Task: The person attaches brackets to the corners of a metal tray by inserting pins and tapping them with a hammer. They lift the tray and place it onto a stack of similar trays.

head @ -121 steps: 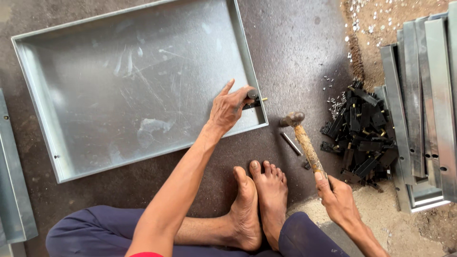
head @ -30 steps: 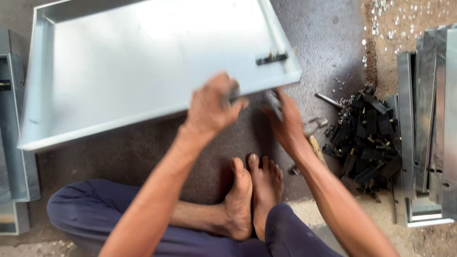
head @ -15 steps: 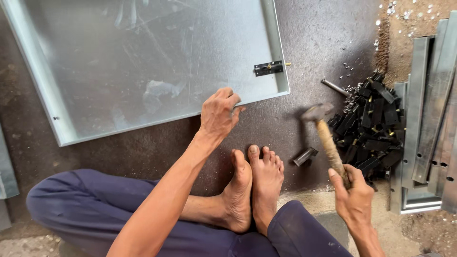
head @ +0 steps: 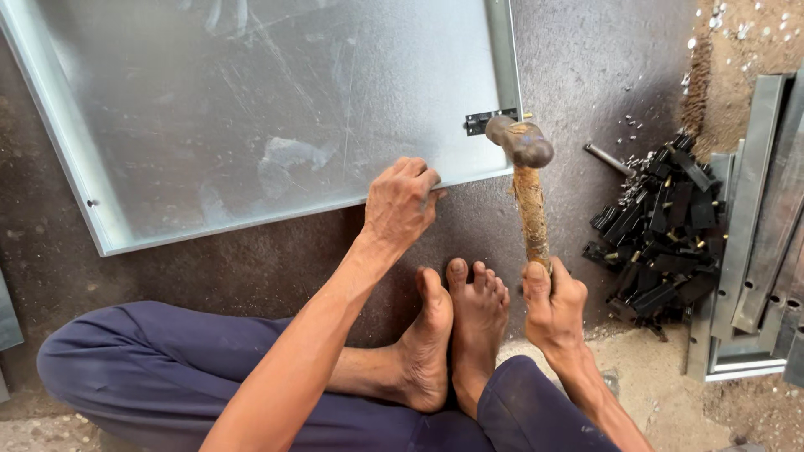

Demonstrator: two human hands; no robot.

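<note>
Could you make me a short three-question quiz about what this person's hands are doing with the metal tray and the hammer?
1. True or false: the left hand rests on the near rim of the metal tray.
2. What does the right hand hold? A) a hammer B) a drill C) a paintbrush
3. Fill in: the head of the hammer is right beside the small black ___ at the tray's right rim.

Key
1. True.
2. A, gripped low on its wooden handle.
3. Hinge; a pile of black hinges lies to the right on the floor.
</note>
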